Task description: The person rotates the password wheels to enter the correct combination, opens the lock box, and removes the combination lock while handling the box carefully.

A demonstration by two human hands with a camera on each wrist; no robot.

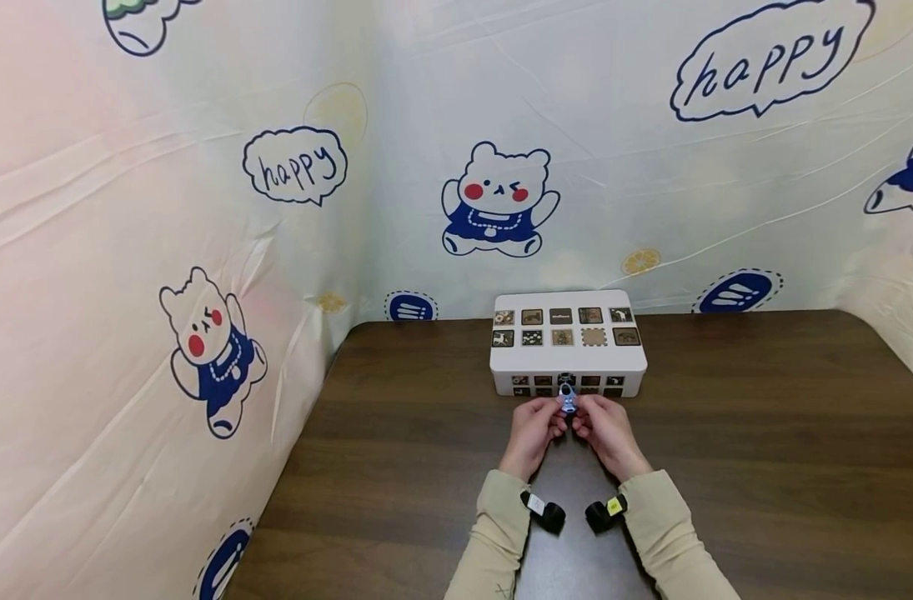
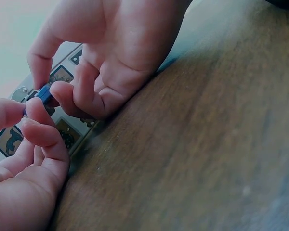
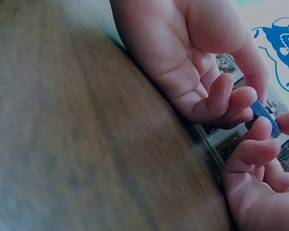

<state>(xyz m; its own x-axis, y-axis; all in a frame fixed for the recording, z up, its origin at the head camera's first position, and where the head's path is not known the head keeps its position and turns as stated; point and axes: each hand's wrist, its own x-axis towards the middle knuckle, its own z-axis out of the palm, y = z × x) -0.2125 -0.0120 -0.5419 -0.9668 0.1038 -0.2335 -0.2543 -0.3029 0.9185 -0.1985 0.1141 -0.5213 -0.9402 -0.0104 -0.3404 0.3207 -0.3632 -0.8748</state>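
A small blue object [image 1: 568, 400] with a rounded loop at its top, much like a small padlock, is held upright between my hands, just before the front of a white box [image 1: 569, 360]. My left hand [image 1: 533, 433] pinches its left side with thumb and curled fingers. On the other side my right hand [image 1: 609, 433] pinches it the same way. The left wrist view shows the blue edge [image 2: 45, 94] between both sets of fingertips. Seen from the right wrist, the blue body [image 3: 266, 116] lies near a shiny metal latch [image 3: 278, 106]. Fingers cover much of it.
The box, printed with small dark pictures, stands at the back of a brown wooden table [image 1: 396, 467]. Behind and left of the table hangs a pale curtain [image 1: 411, 108] with cartoon bears. Black cameras [image 1: 550, 518] are strapped to both wrists.
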